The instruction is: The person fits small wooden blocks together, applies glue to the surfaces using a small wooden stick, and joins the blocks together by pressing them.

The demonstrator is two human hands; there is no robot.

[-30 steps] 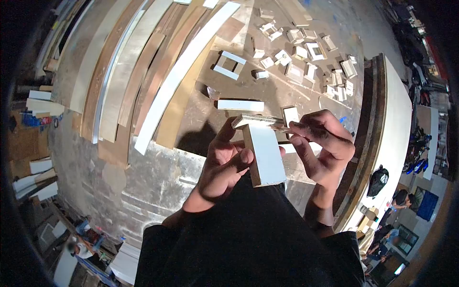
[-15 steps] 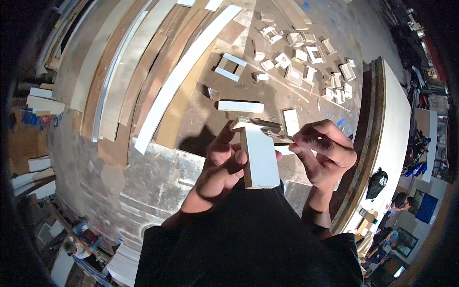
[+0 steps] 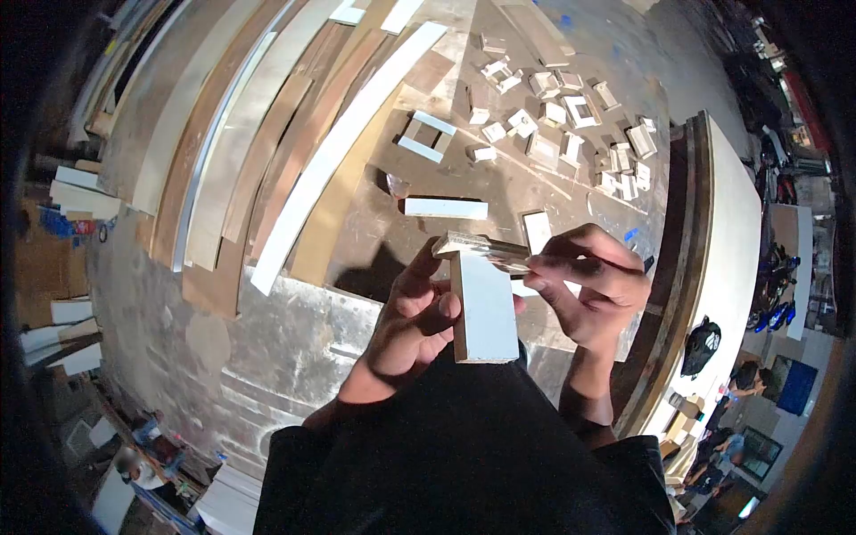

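My left hand (image 3: 406, 334) is closed around a white-faced wooden block (image 3: 486, 308), thumb along its left side and fingertips showing at its right edge. Across the block's far end lies a shorter wooden piece (image 3: 462, 241); whether the two are joined I cannot tell. My right hand (image 3: 599, 283) pinches the end of a thin, flat, pale strip (image 3: 508, 255) between thumb and fingers. This strip lies against the crosspiece at the block's top right corner. Its exact kind is unclear. Just beyond, a white-faced wood strip (image 3: 446, 209) rests on the work surface.
Long boards (image 3: 343, 152) lie side by side at the left. A square wooden frame (image 3: 427, 136) sits beyond my hands, with several small wooden assemblies (image 3: 553, 114) farther right. A thick pale panel (image 3: 727, 223) stands along the right, a black cap-like item (image 3: 702, 346) on it.
My right hand has moved slightly left, bringing the thin strip farther along the crosspiece. The left hand keeps its hold on the block. The whole view has shifted a little.
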